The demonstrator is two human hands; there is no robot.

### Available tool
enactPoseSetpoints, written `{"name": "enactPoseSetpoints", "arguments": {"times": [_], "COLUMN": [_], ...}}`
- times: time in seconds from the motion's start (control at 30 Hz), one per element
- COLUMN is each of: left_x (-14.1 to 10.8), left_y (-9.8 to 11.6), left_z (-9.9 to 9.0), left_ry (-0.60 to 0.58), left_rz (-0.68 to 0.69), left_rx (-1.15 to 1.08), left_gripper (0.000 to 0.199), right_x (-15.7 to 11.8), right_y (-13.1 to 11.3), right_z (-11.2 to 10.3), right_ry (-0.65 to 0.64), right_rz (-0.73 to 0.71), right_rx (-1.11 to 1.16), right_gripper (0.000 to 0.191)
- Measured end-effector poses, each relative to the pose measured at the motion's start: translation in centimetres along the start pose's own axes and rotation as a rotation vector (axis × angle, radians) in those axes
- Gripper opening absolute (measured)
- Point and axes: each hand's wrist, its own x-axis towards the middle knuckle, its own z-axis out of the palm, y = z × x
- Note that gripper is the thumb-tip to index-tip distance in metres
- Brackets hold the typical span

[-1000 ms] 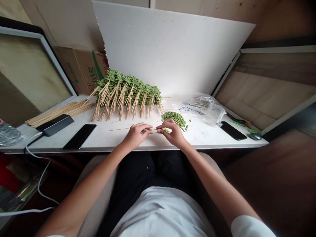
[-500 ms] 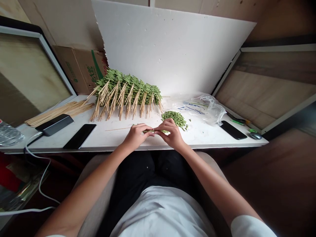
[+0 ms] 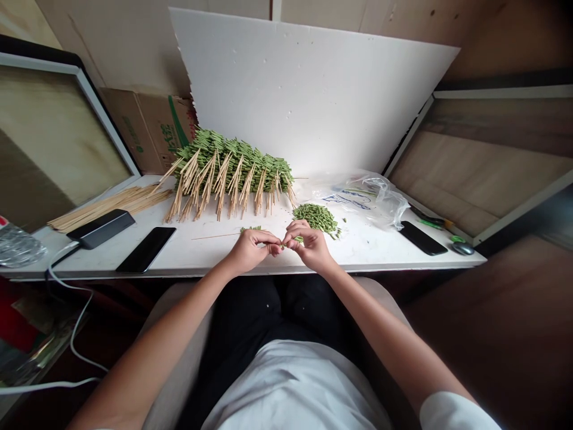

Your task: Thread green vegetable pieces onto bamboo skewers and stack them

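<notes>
My left hand and my right hand meet above the front of the table, thumbs and forefingers pinched together. A small bit of green bean shows between the fingertips; most of it is hidden. Just behind my left hand lie several green bean pieces, partly covered by it. A thin bamboo skewer sticks out to their left on the table. Beyond my right hand is a loose heap of cut green beans.
A tall stack of skewered green beans stands at the back, sticks facing me. Loose bamboo skewers lie to the left, near a black phone. Rightward are a clear plastic bag, another dark phone and a computer mouse.
The longer stretch of green bean seen between my hands is now mostly covered, with only a small bit showing. My fingers have curled in, and the pieces behind my left hand are more exposed.
</notes>
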Motion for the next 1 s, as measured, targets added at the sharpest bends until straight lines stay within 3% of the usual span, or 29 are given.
{"name": "enactPoseSetpoints", "arguments": {"times": [0.07,0.17,0.27,0.47,0.63,0.77,0.87,1.0], "left_x": [0.2,0.4,0.4,0.1,0.3,0.4,0.4,0.5], "left_y": [-0.7,-1.8,-2.5,-2.8,-3.0,-3.5,-3.8,-3.2], "left_z": [-0.7,-1.7,-2.1,-1.7,-1.7,-1.7,-1.6,-1.2], "left_ry": [-0.003,0.042,0.060,-0.017,0.125,0.197,0.227,0.263], "left_rz": [-0.023,-0.073,-0.106,-0.079,0.037,0.006,-0.093,-0.203], "left_rx": [-0.036,-0.055,0.035,0.222,0.308,0.191,0.016,-0.137], "left_gripper": [0.026,0.032,0.033,0.029,0.025,0.031,0.036,0.045], "right_x": [0.5,1.1,1.1,0.3,0.1,0.3,0.5,0.5], "right_y": [1.1,3.0,4.3,5.1,5.4,4.9,3.3,0.6], "right_z": [-1.5,-4.2,-5.4,-3.9,-3.9,-4.0,-3.5,-2.3], "right_ry": [0.096,0.254,0.163,0.003,-0.074,0.007,0.053,-0.064], "right_rz": [0.057,0.126,0.192,0.172,0.120,0.092,0.068,0.004], "right_rx": [-0.004,-0.191,-0.390,-0.559,-0.635,-0.568,-0.464,-0.288], "right_gripper": [0.049,0.040,0.030,0.017,0.013,0.030,0.035,0.035]}}
